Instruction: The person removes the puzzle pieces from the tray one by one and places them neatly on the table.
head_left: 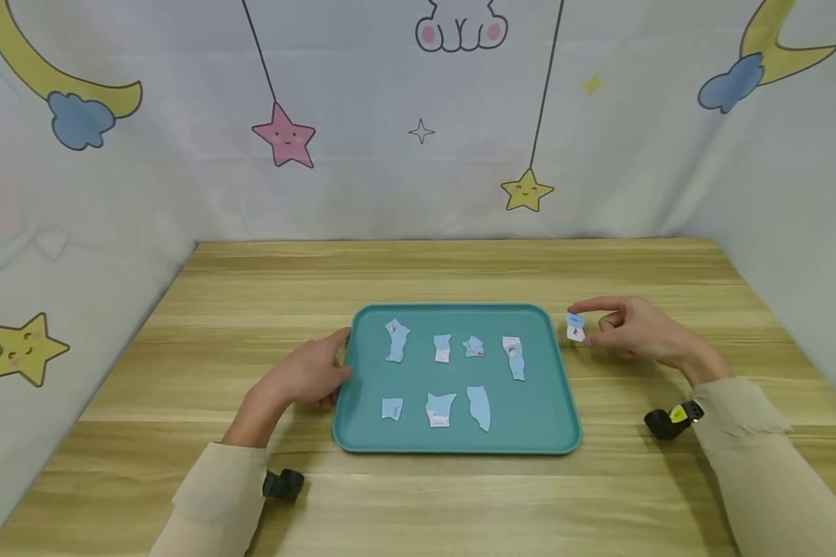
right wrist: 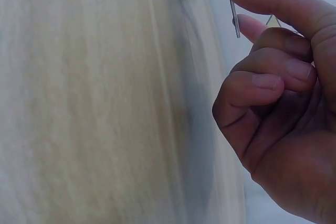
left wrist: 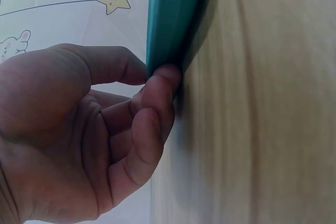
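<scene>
The left hand (head_left: 312,371) pinches the left edge of the green tray (head_left: 543,422) on the wooden table (head_left: 446,507). The right hand (head_left: 637,333) pinches a small card piece (head_left: 575,327) just outside the tray's right edge. Seven other pieces (head_left: 478,407) lie on the tray, four toward its far edge.
</scene>
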Motion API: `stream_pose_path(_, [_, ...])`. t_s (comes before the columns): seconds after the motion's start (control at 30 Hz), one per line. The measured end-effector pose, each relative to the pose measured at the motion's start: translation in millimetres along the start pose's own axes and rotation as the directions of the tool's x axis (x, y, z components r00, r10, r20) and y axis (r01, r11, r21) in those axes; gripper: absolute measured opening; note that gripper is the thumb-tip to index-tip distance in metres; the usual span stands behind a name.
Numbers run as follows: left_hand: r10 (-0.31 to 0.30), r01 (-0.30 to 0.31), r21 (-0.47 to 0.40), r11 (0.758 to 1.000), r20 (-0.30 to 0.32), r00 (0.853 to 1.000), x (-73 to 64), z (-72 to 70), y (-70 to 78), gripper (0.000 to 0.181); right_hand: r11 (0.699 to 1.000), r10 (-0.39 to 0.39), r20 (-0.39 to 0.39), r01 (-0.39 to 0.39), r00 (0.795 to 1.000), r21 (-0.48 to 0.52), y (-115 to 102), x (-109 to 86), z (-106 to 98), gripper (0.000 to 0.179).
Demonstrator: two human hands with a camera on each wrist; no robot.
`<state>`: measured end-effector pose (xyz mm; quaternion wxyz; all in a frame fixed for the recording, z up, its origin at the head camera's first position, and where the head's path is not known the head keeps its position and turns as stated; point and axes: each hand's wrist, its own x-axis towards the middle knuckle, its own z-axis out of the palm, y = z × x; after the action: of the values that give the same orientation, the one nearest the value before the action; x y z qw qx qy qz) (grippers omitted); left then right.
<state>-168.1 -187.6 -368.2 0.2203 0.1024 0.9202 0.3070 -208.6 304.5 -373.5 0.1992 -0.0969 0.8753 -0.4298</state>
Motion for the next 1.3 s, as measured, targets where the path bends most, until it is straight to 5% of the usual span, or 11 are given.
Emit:
stream_pose_path(0.3, [-0.003, 0.003, 0.000, 1.000, -0.007, 1.000, -2.4, 1.9, -0.6, 0.074, 0.999, 0.028, 0.019, -0.029, 0.999, 0.045, 5, 7.3, 3, 0.065])
stream_pose_path(1.3, [0.008, -0.009, -0.021, 1.000, -0.055, 0.998, -6.0, 6.9, -1.1, 0.075, 0.997, -0.005, 0.054, 0.009, 0.999, -0.076, 7, 22.3, -3, 0.060])
